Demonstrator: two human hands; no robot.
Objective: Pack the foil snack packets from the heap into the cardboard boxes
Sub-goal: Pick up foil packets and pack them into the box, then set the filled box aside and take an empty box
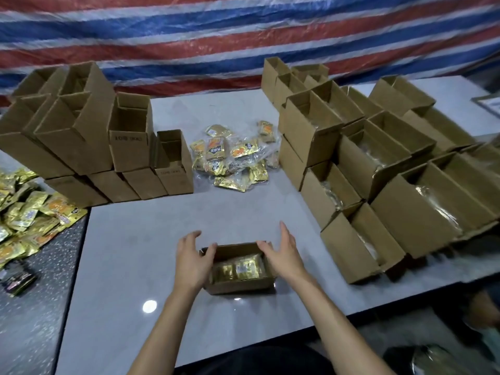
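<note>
A small open cardboard box [238, 286] stands on the white table [151, 239] right in front of me, with gold foil packets [244, 266] lying flat inside. My left hand [190, 259] is at the box's left end, thumb on the back rim and fingers loosely arched in the air. On the box's right end rests my right hand [284, 253], thumb on the rim and fingers straight, pointing away from me. Neither hand holds a packet. A heap of foil snack packets [232, 158] in loose clear plastic lies at the table's middle back.
Stacked empty cardboard boxes [81, 136] stand at the back left. Open boxes lined with clear plastic [378, 163] crowd the right side. A second heap of packets [27, 220] lies on the dark surface to the left. A striped tarpaulin [243, 36] hangs behind.
</note>
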